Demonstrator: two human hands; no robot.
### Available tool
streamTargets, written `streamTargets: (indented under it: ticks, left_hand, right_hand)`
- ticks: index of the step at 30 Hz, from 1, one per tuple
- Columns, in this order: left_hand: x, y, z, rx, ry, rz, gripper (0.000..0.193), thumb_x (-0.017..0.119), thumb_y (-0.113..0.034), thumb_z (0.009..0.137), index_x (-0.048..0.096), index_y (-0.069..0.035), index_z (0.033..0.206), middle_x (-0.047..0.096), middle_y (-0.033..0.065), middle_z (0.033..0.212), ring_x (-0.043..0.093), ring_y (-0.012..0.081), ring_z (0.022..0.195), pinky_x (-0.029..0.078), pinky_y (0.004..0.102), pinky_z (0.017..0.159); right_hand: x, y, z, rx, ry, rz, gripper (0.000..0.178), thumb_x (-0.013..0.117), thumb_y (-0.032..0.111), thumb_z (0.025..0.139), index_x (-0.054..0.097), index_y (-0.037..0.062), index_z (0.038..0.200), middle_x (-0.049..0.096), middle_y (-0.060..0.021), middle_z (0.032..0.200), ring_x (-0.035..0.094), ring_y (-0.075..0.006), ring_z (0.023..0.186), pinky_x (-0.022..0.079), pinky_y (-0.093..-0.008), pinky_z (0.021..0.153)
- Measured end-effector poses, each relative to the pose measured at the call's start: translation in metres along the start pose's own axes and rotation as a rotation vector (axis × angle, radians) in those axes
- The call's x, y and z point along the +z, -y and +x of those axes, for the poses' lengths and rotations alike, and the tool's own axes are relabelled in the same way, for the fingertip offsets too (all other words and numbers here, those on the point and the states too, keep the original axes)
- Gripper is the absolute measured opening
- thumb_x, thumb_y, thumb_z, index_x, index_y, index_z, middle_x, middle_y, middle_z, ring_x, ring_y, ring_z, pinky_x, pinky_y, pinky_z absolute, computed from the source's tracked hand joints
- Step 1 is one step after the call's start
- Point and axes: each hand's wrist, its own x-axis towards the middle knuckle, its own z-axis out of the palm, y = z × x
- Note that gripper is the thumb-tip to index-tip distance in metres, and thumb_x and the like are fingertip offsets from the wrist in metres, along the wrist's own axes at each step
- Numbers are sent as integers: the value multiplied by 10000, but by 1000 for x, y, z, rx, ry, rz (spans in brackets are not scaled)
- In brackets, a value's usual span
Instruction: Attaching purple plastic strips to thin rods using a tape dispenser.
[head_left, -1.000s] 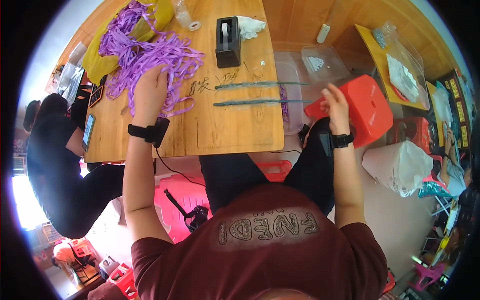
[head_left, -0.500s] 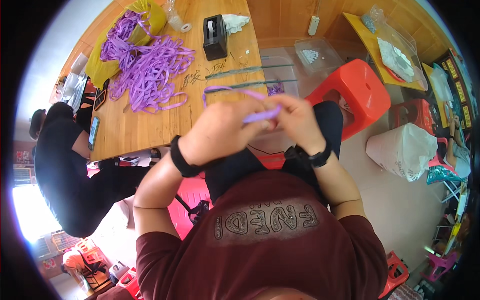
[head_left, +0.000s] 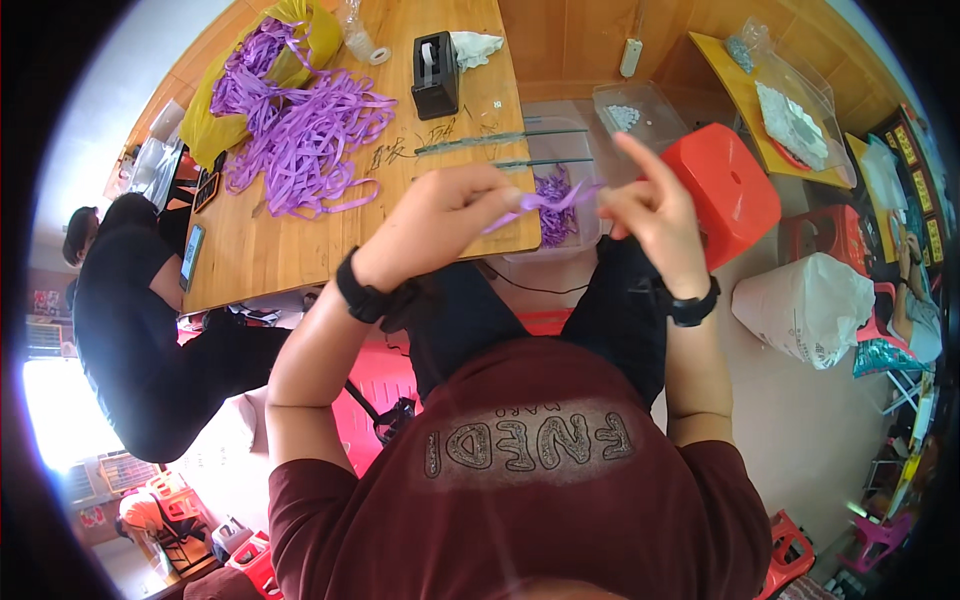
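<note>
A short purple ribbon (head_left: 545,203) stretches between my two hands above the right end of the table, with a knot or twist near its middle. My left hand (head_left: 445,215) pinches one end between thumb and fingers. My right hand (head_left: 655,215) has its index finger pointing up, while the thumb and another finger close on the ribbon's other end. Below the ribbon, a clear plastic bin (head_left: 586,232) stands off the table's edge with several purple ribbon pieces (head_left: 555,215) in it. On the table lies a loose heap of long purple ribbons (head_left: 315,140).
A yellow bag (head_left: 205,130) spills ribbon at the table's far left. A black tape dispenser (head_left: 436,90) stands near two dark rods (head_left: 500,138) taped across the table edge. To the right is a red stool (head_left: 725,195). At left sits another person (head_left: 140,330).
My hands have drawn apart, the right one moving right and its index finger lifting. The ribbon that was looped between them is now pulled out, and the bin beneath shows more.
</note>
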Motion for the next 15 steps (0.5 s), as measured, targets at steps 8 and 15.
streamTargets:
  ticks: [8, 15]
  left_hand:
    - [15, -9, 30, -66, 214, -418, 261, 516, -211, 1035, 661, -3, 1096, 520, -28, 700, 460, 51, 609, 398, 213, 559]
    - [10, 17, 43, -178, 294, -447, 277, 552, -221, 1015, 648, -2, 1155, 535, -29, 708, 490, 50, 623, 417, 211, 570]
  right_hand:
    - [36, 14, 3, -40, 120, -25, 263, 621, 78, 965, 659, -4, 1212, 709, -57, 930, 641, -75, 752, 542, -224, 682]
    - [2, -7, 12, -83, -113, -2, 249, 565, 112, 1005, 658, -20, 1193, 712, -77, 965, 665, -108, 774, 550, -233, 686]
